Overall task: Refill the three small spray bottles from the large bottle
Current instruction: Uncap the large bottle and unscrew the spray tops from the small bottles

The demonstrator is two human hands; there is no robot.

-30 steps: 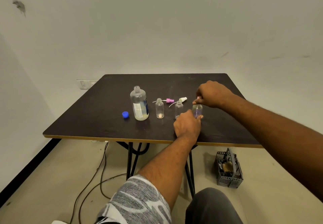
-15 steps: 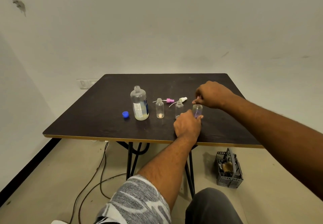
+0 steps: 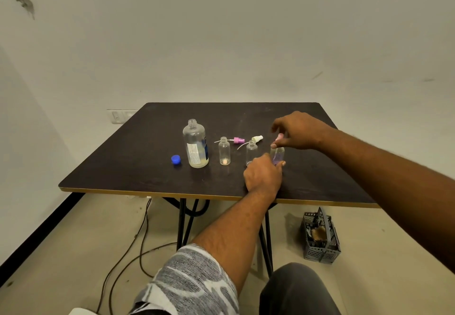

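Dark table [image 3: 118,167]. Left hand [image 3: 264,175] grips the base of the rightmost small spray bottle [image 3: 278,153], which stands upright. Right hand [image 3: 299,130] pinches a pink spray top [image 3: 279,137] at that bottle's 12 o'clock (seated or lifted, cannot tell). At its 9 o'clock stand the middle small bottle [image 3: 251,151], the left small bottle [image 3: 224,151] and the uncapped large bottle [image 3: 196,145]. A blue cap [image 3: 175,159] lies furthest out.

No wording can be read anywhere. The large clear plastic bottle [image 3: 195,142], standing near the middle of the dark table [image 3: 123,167], carries a white-and-blue paper label [image 3: 194,153] with lines of fine print, but these are too small and blurred to make out.
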